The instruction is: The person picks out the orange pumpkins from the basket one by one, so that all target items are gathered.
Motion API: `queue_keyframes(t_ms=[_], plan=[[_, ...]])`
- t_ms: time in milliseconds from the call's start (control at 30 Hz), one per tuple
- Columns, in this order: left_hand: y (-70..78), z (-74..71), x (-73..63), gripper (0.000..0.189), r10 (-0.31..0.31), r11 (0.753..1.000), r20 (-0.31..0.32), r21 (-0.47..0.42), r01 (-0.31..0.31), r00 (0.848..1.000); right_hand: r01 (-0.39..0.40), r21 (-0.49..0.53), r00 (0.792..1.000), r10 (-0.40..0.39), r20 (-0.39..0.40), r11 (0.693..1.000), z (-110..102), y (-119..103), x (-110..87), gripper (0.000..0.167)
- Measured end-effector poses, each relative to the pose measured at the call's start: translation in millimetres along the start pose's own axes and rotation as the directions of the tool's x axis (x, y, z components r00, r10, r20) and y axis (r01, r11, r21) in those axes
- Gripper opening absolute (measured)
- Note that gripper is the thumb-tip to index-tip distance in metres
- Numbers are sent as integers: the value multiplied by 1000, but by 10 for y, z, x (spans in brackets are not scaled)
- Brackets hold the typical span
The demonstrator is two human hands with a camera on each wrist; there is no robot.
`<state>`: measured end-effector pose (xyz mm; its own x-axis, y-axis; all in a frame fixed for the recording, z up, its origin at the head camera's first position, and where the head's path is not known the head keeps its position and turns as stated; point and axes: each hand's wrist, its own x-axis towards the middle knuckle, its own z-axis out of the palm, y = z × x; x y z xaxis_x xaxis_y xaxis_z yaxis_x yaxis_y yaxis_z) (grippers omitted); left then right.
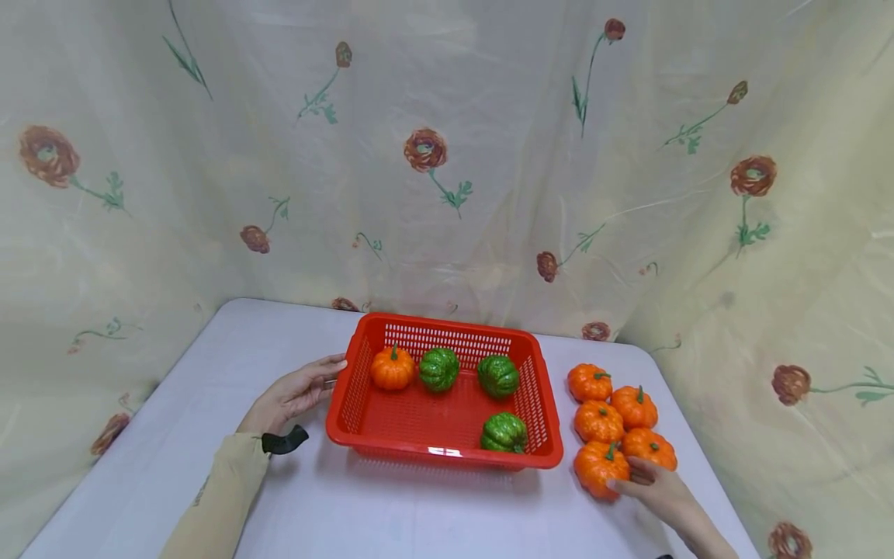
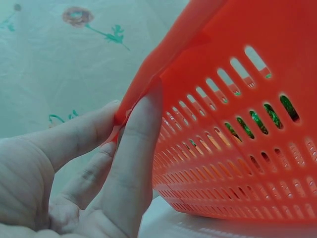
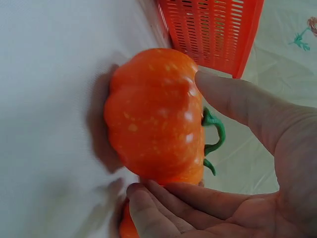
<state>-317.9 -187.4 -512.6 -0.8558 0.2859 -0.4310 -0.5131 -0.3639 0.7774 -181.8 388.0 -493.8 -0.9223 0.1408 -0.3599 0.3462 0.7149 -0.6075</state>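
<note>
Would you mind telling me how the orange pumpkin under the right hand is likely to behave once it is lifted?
The orange pumpkin looks small against the right hand, so it is probably light. Its squat, ribbed body suggests it would sit steady on the table rather than roll far. The glossy speckled skin may be slightly slippery, though thumb and fingers on opposite sides should hold it.

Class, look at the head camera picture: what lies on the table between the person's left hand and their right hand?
In the head view, the red basket lies between the left hand and right hand, holding one orange and three green pumpkins.
</note>
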Motion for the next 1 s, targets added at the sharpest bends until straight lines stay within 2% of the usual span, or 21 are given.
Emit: queue_keyframes(t_ms=[167,333,500,733,1000], plan=[[3,3,-2,73,8,1000,-13,11,-8,1000,54,-4,998,-54,-25,999,-78,-47,-63,89],[8,12,-4,74,6,1000,-25,29,-6,1000,36,19,999,-35,-14,999,-157,-118,-66,89],[0,16,-11,73,10,1000,-24,9,-9,1000,87,17,996,-87,-35,996,-220,-210,-89,83],[-1,3,-14,72,15,1000,-27,15,-15,1000,110,-9,993,-110,-53,994,-279,-502,-55,87],[-9,-12,6,72,21,999,-8,26,-21,1000,258,-57,963,-261,-61,965,-282,-918,-50,86]])
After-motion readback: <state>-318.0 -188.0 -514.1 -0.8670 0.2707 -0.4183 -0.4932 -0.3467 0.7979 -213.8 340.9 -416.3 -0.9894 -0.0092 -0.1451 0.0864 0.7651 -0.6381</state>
